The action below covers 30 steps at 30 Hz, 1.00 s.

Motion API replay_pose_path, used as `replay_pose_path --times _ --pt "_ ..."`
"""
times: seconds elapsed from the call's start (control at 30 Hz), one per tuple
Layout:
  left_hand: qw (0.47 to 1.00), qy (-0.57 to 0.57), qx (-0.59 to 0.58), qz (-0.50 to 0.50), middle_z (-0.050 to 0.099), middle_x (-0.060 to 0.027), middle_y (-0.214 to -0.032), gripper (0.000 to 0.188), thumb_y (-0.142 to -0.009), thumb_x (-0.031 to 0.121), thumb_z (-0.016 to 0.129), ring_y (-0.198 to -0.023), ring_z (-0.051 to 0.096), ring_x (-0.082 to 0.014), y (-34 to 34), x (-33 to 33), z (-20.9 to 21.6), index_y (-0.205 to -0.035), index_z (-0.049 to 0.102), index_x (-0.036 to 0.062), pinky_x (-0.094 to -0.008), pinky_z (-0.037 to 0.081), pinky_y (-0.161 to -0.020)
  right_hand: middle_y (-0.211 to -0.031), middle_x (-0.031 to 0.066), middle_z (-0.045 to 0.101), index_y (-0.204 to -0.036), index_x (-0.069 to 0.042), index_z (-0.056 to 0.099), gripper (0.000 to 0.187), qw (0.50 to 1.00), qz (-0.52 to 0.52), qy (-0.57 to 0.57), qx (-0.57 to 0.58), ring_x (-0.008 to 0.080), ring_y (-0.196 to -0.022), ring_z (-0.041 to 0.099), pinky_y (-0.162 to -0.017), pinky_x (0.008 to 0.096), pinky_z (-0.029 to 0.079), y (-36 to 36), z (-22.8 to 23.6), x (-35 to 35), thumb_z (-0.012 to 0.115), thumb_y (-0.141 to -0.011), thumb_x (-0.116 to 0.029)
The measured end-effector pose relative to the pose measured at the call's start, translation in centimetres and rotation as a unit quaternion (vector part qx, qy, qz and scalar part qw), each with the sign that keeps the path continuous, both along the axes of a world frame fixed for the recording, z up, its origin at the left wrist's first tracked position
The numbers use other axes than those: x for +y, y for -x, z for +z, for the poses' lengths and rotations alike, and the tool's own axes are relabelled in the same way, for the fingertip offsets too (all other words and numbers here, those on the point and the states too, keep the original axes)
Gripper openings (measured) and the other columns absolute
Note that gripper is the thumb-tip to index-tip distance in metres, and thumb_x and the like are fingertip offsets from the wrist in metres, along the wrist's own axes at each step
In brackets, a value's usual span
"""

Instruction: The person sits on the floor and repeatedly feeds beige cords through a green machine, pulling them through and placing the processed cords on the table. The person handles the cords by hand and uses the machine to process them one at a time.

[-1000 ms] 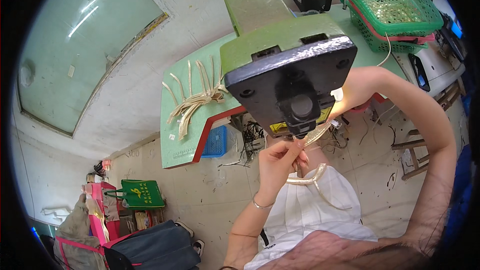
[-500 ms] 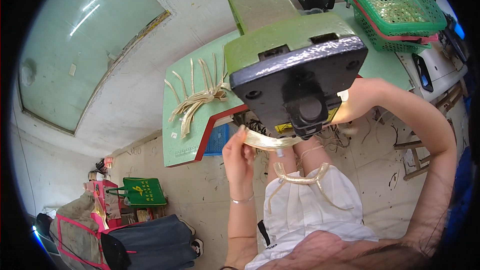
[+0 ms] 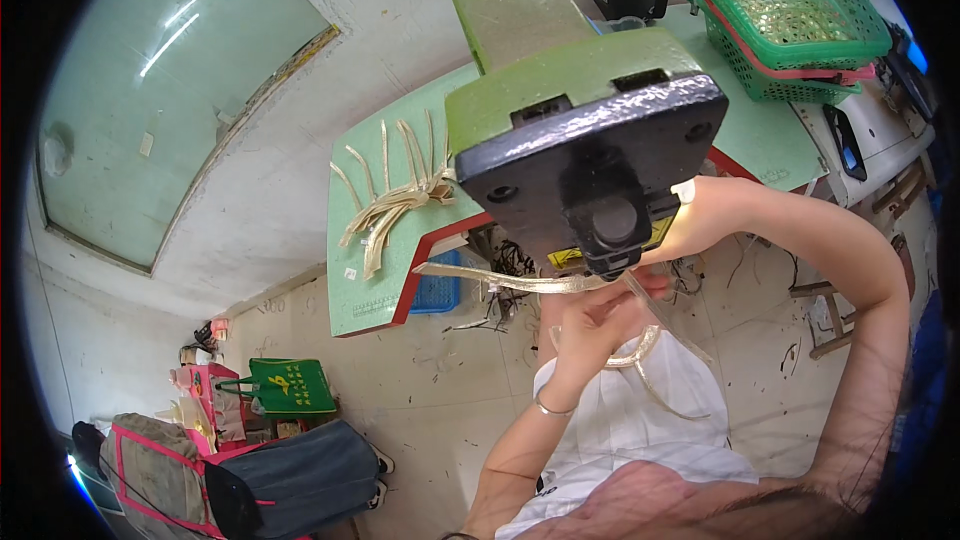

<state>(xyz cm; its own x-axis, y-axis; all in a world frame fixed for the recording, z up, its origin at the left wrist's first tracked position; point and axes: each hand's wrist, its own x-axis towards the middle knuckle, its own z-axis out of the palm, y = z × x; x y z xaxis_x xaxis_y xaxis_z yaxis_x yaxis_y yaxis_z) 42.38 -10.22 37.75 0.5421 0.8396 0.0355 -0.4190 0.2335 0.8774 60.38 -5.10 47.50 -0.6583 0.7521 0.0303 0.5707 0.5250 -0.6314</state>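
Note:
A shiny gold strap [image 3: 500, 281] stretches leftward from beneath the black head [image 3: 590, 170] of a green machine, its left end loose in the air. My left hand [image 3: 590, 330] is bent round the strap's right end, just below the machine head, with its fingers pointing right. Close to the machine's right side is my right hand [image 3: 695, 220]; its fingers are mostly hidden behind the head. A second, forked gold strap [image 3: 645, 348] lies across my lap on white cloth, partly covered by my left hand.
On the green table [image 3: 360, 305] at left lies a bundle of gold straps [image 3: 395, 202]. Stacked green and pink baskets [image 3: 800, 50] stand at back right, near a dark phone [image 3: 845, 143]. A blue basket [image 3: 436, 285] sits below the table. A green bag [image 3: 290, 386] is at lower left.
My left hand has let go of the strap's left end and moved right to its other end at the machine. The left end now hangs free, and my right hand has shifted slightly.

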Motion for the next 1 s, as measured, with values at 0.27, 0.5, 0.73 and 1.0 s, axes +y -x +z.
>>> replay_pose_path --times 0.27,0.5,0.73,1.0 --pt "0.983 0.002 0.102 0.155 0.065 -0.0095 -0.075 0.02 -0.09 0.011 0.056 -0.066 0.061 -0.0121 2.0 -1.0 0.9 -0.087 0.064 -0.0073 -0.0229 0.048 -0.06 -0.096 0.0161 0.06 -0.105 -0.003 0.059 0.047 0.997 -0.024 0.067 0.023 0.0304 -0.086 0.057 -0.078 0.0347 0.047 -0.5 1.3 -0.2 0.068 -0.077 -0.039" --pt "0.958 -0.037 0.194 0.209 0.061 -0.0053 -0.069 0.018 -0.091 0.01 0.056 -0.061 0.053 -0.0091 7.2 0.0 1.2 -0.085 0.065 -0.0053 -0.0214 0.043 -0.057 -0.089 0.0145 0.059 -0.105 -0.004 0.059 0.037 0.995 -0.026 -0.054 0.075 0.0294 -0.081 0.059 -0.071 0.0362 0.049 0.2 -1.7 -1.4 0.068 -0.078 -0.028" --pt "0.985 0.06 0.16 -0.014 0.064 -0.0061 -0.072 0.015 -0.09 0.01 0.055 -0.061 0.06 -0.0111 7.2 -1.8 -1.7 -0.089 0.064 -0.0022 -0.0206 0.043 -0.053 -0.113 0.0179 0.05 -0.114 0.002 0.051 0.043 0.971 0.07 -0.183 0.141 0.031 -0.1 0.054 -0.084 0.0389 0.046 3.8 -6.9 -6.0 0.065 -0.078 -0.015" --pt "0.963 -0.134 0.196 0.129 0.065 -0.0046 -0.074 0.013 -0.086 0.004 0.06 -0.063 0.06 -0.0086 3.7 -1.1 0.7 -0.093 0.066 -0.0047 -0.018 0.045 -0.058 -0.088 0.0122 0.054 -0.109 0.0 0.056 0.029 0.994 -0.013 0.013 0.111 0.029 -0.076 0.057 -0.064 0.0375 0.046 -0.5 -4.0 -6.1 0.061 -0.082 -0.01"
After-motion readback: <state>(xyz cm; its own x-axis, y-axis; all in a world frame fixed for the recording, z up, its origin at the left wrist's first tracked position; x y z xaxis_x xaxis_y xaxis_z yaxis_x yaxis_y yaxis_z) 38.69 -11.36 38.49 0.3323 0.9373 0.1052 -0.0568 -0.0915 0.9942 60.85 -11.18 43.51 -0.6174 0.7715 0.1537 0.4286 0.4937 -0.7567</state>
